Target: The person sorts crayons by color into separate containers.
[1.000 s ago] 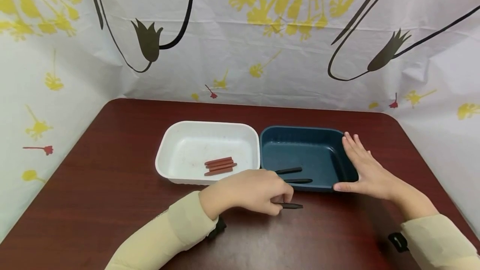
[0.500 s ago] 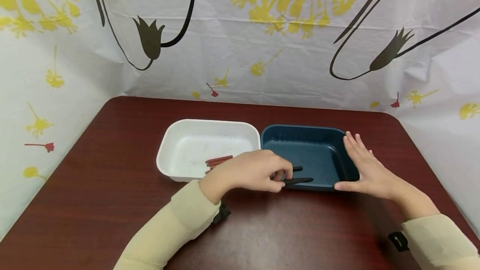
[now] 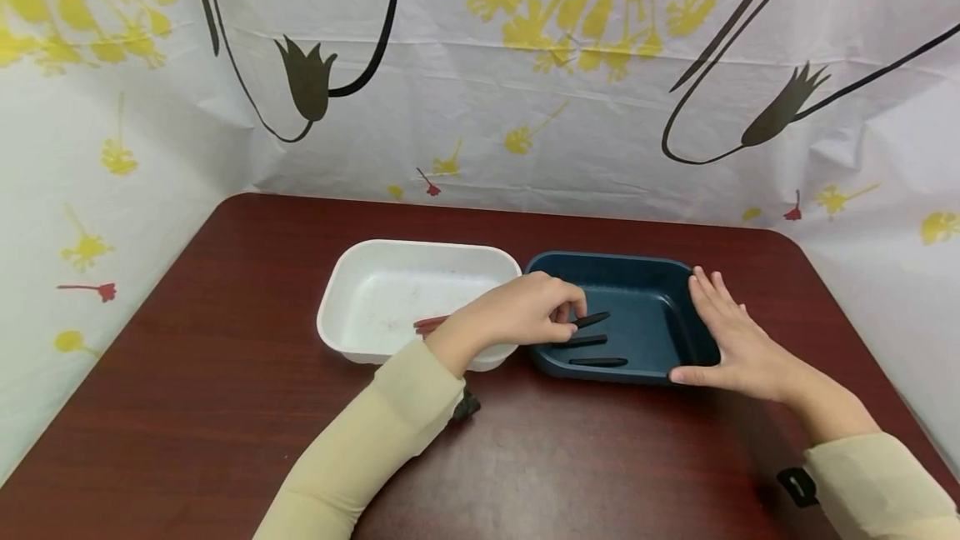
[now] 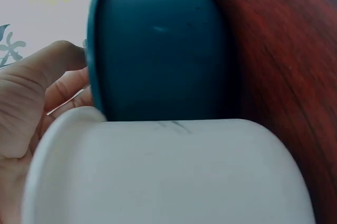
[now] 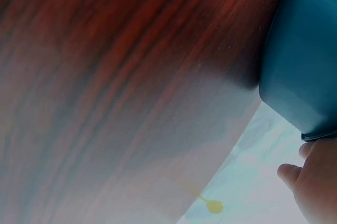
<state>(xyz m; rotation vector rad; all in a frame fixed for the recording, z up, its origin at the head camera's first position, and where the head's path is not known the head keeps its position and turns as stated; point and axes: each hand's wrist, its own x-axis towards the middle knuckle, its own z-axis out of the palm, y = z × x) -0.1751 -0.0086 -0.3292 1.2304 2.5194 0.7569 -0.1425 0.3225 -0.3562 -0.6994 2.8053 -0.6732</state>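
Observation:
In the head view my left hand [image 3: 536, 308] reaches over the near left part of the dark blue tray [image 3: 630, 374]. Thumb and fingers pinch a black crayon [image 3: 592, 320], whose tip points right. Two more black crayons lie in that tray below it, one [image 3: 597, 362] close to the near wall. My right hand [image 3: 738, 340] rests with spread fingers against the tray's right rim. The left wrist view shows the left hand [image 4: 31, 92] beyond the tray walls, the crayon hidden. Only part of the right hand [image 5: 316, 176] appears in the right wrist view, by the blue tray.
A white tray [image 3: 375, 250] stands against the blue one on its left. It holds reddish-brown crayons [image 3: 430, 324], mostly hidden by my left forearm. Both trays stand on a dark red wooden table [image 3: 225, 340], with a patterned white sheet [image 3: 442, 73] behind and at the sides.
My left hand has lifted the black crayon from the table in front of the blue tray and carried it away from me into the tray. My right hand has stayed on the rim.

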